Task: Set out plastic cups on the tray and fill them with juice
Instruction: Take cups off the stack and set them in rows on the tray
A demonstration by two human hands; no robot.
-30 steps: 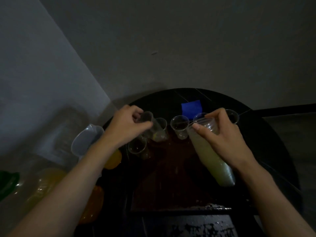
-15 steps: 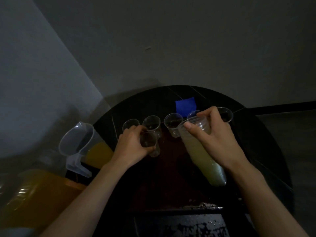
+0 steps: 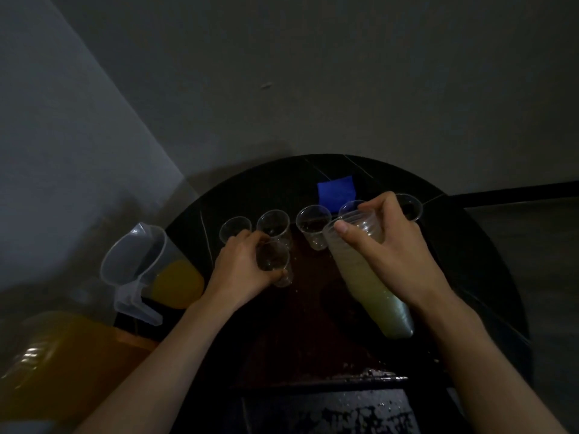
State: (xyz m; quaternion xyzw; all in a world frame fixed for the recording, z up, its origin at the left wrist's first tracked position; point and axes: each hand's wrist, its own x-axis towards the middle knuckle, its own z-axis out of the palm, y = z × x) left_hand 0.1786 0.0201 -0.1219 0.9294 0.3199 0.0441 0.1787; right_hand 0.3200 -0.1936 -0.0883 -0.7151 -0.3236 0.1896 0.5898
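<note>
Left hand (image 3: 242,270) grips one clear cup (image 3: 273,262) upright on the tray (image 3: 313,324); right hand (image 3: 398,245) grips the tilted cup stack (image 3: 369,277).

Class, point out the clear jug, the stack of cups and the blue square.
clear jug (image 3: 138,305), head view, on its handle.
stack of cups (image 3: 372,292), head view, on the stack's side below the hand.
blue square (image 3: 336,191), head view, on its middle.

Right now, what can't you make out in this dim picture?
Head view: far-right cup, half hidden by the right hand.
Head view: whether the cup in the left hand touches the tray, too dark.
Head view: yellow container, blurred, cut by the left edge.
Head view: cup stack, count blurred.
</note>
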